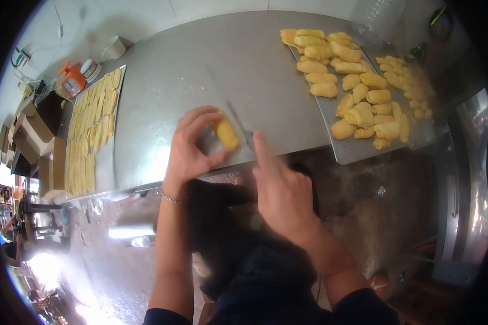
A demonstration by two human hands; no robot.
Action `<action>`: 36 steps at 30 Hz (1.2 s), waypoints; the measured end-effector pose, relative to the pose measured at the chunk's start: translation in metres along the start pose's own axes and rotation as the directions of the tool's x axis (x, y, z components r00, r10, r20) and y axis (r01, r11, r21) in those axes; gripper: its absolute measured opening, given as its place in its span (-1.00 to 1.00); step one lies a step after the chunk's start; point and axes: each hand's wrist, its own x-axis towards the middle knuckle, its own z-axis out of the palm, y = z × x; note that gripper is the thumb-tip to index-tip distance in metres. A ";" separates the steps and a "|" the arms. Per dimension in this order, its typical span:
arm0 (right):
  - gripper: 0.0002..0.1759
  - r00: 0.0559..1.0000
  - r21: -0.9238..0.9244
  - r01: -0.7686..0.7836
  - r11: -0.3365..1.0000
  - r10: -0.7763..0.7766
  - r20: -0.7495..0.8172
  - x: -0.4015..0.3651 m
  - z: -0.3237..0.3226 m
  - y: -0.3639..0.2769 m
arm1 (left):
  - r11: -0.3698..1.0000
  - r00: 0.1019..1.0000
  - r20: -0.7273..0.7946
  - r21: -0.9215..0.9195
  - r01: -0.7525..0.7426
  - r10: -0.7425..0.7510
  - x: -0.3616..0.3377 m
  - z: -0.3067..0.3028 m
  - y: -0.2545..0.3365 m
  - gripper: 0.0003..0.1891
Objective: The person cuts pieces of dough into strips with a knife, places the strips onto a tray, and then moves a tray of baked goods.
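A yellow dough roll [225,131] lies on the steel table [162,103] near its front edge. My left hand [192,143] grips it, fingers at the far end and thumb at the near end. My right hand [279,187] is closed around the handle of a long thin knife [234,111], index finger stretched along it. The blade points away from me, just right of the roll and apart from it; it is slightly blurred. Most of the handle is hidden in my palm.
At the right, a tray [331,127] bears many piled dough rolls [360,114], with smaller pieces [404,81] beyond. On the left, a tray [107,157] holds flat dough strips [95,119]. An orange scale [72,80], a white mug [114,49] and cardboard boxes [35,130] stand around it.
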 end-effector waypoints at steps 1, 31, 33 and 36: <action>-0.23 1.000 -0.023 0.017 1.000 -0.017 -0.008 -0.006 0.001 -0.001 | 1.000 1.000 -0.010 0.007 0.005 -0.005 0.000 0.001 0.002 -0.36; -0.10 0.981 -0.190 0.176 0.966 -0.157 0.111 -0.044 -0.009 0.012 | 0.997 0.996 0.046 0.016 0.070 -0.071 0.000 0.006 0.000 -0.32; -0.11 0.980 -0.167 0.174 0.971 -0.154 0.125 -0.039 -0.007 0.015 | 0.996 0.995 0.046 0.010 0.085 -0.086 0.001 0.006 0.000 -0.32; -0.15 0.976 -0.151 0.157 0.976 -0.131 0.172 -0.023 -0.008 0.015 | 0.995 0.994 0.053 -0.015 0.100 -0.099 0.001 0.006 -0.001 -0.33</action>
